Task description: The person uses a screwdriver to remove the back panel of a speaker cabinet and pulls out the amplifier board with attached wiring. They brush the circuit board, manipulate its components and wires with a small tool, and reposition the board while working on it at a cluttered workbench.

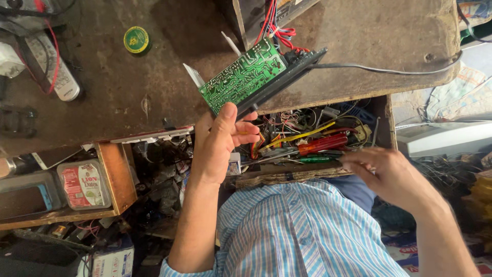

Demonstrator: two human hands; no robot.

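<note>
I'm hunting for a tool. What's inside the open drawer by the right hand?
The drawer holds a red-handled screwdriver, a green-handled one, a yellow wire and tangled wires. The right hand reaches in; whatever lies beneath the tangle is hidden.

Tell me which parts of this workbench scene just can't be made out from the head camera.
- Right hand: motion-blurred fingertips; whether they grip anything in the open wooden tool drawer is unclear.
- Green printed circuit board: component side faces away; the left hand covers its lower corner.
- Red and blue wire bundle: far end cut off by the top edge.
</note>
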